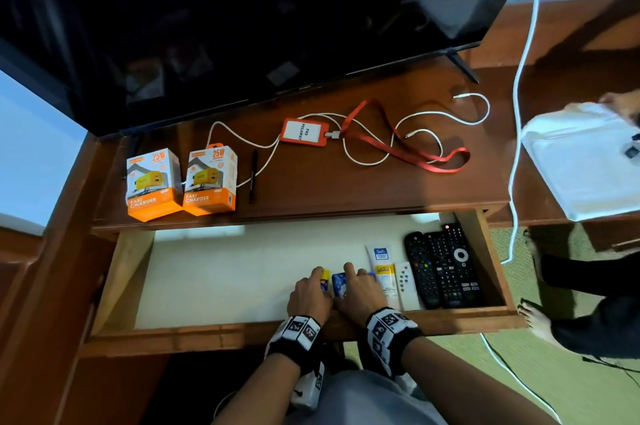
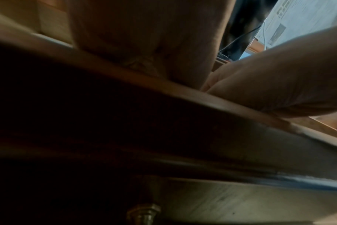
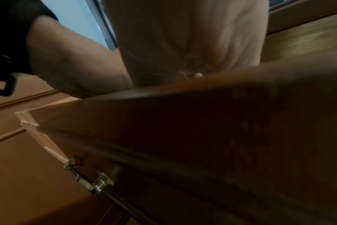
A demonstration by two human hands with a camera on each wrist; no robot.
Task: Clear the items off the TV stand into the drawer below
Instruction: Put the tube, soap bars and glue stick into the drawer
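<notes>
presently both hands are down in the open drawer (image 1: 221,286): left hand (image 1: 309,298) curled on a yellow-capped item (image 1: 325,276), right hand (image 1: 360,293) pressing a blue packet (image 1: 339,284). judged placing step; next, fetch charger boxes (image 1: 180,182), pen (image 1: 253,175), lanyard badge (image 1: 304,132) from the tv stand (image 1: 346,182).

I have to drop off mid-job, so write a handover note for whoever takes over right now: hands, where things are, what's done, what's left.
Left hand: in the open drawer, fingers curled over a small yellow item.
Right hand: beside it, on a small blue packet; grip unclear.
Done, in the drawer at right: white tube, small white remote, two black remotes.
Left on the TV stand: two orange charger boxes, black pen, white cable, red lanyard with badge holder.
Next, probably: let go of both items, then take the charger boxes.
</notes>
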